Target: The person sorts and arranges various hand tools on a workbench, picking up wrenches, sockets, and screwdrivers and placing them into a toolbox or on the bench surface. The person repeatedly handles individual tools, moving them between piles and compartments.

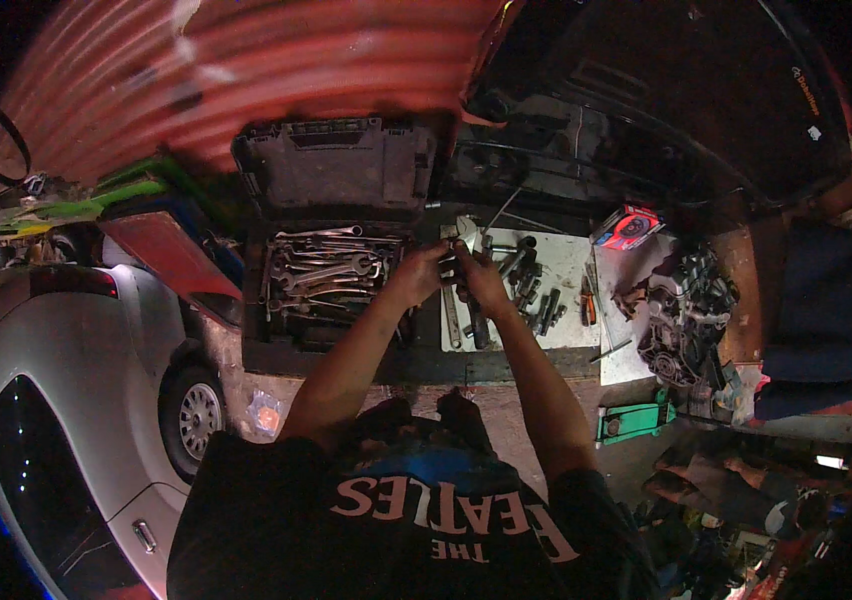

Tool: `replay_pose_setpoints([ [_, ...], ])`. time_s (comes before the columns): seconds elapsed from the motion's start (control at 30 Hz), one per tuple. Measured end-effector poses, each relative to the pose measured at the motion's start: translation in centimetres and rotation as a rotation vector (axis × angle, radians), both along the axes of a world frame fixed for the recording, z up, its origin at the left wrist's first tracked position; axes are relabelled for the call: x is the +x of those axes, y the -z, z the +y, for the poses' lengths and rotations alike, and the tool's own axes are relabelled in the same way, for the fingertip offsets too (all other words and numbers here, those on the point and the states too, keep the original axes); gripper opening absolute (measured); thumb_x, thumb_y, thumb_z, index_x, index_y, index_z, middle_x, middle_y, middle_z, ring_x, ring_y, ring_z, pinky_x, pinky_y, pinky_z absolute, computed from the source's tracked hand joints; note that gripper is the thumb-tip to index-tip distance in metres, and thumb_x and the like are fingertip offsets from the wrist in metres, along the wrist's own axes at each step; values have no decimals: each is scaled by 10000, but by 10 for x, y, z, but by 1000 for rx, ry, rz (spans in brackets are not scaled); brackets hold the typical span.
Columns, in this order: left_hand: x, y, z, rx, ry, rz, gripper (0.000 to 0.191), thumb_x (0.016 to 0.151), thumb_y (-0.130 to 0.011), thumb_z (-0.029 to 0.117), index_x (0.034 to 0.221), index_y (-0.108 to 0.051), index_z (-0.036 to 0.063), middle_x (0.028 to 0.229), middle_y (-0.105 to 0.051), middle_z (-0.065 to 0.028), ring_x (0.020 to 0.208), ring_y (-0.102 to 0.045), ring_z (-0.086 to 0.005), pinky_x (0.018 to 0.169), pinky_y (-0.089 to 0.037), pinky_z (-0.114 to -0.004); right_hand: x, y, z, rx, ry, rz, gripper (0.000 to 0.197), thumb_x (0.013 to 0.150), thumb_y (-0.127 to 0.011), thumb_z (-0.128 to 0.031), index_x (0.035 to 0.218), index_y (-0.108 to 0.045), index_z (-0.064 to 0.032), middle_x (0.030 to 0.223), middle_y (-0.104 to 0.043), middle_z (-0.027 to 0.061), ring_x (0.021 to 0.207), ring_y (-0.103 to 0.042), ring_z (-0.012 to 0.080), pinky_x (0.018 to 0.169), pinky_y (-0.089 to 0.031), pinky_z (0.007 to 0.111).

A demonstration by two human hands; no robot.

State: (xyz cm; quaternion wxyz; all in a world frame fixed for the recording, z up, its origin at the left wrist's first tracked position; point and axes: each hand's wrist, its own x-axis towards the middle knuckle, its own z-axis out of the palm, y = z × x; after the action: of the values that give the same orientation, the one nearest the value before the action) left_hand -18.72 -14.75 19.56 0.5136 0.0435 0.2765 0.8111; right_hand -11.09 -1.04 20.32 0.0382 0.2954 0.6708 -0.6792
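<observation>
An adjustable wrench point(468, 229) is held up over the bench, jaws pointing away from me. My right hand point(484, 280) grips it just below the head, and a dark handle shows beneath that hand. Close against it from the left, my left hand point(420, 276) has its fingers at the wrench's neck; the fingers partly hide the contact. Under the hands lies a white board point(568, 289) with several sockets point(546, 311) and a combination wrench point(452, 321). Left of my hands, an open black toolbox point(252, 281) holds many wrenches point(328, 274).
Orange-handled pliers point(588, 301) and a T-handle bar point(612, 350) lie to the right. Beyond them are a red box point(627, 226) and an engine point(685, 307). A green floor jack point(632, 424) is on the floor. A silver car point(103, 360) stands at left. Another person's legs point(718, 484) show lower right.
</observation>
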Motion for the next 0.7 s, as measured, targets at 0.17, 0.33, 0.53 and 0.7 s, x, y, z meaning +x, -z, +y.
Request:
replay_pose_setpoints([
  [0.17,3,8,14,58,50,-6,276,910,-570,291,1131,-579,127,1088,-599,-36,1030,-543,-200,883,-415,-428,7,36,32,167,-141,247,515,936,-496,-499,989,-588,4,646,-544,36,537,-505,133,497,-399,288],
  [0.33,-4,13,-8,2,-7,-18,260,919,-557,277,1136,-580,135,1088,-598,-38,1045,-538,-196,864,-439,-431,0,-12,-9,-36,-18,7,426,961,-452,-460,950,-586,-55,651,-560,22,411,-412,100,392,-322,261],
  [0.53,-2,28,3,-147,-85,-13,290,910,-577,277,1148,-575,110,1104,-594,-58,1016,-566,-207,889,-463,-440,13,-4,3,206,-328,194,572,969,-434,-432,1359,-392,-16,1047,-637,144,913,-615,231,811,-481,370],
  [0.7,11,12,9,-184,-160,44,275,929,-551,328,1114,-578,126,1003,-607,-28,923,-586,-174,777,-509,-387,8,-20,-4,-49,-160,7,417,979,-419,-428,1132,-545,-60,884,-661,83,547,-538,101,444,-409,260],
])
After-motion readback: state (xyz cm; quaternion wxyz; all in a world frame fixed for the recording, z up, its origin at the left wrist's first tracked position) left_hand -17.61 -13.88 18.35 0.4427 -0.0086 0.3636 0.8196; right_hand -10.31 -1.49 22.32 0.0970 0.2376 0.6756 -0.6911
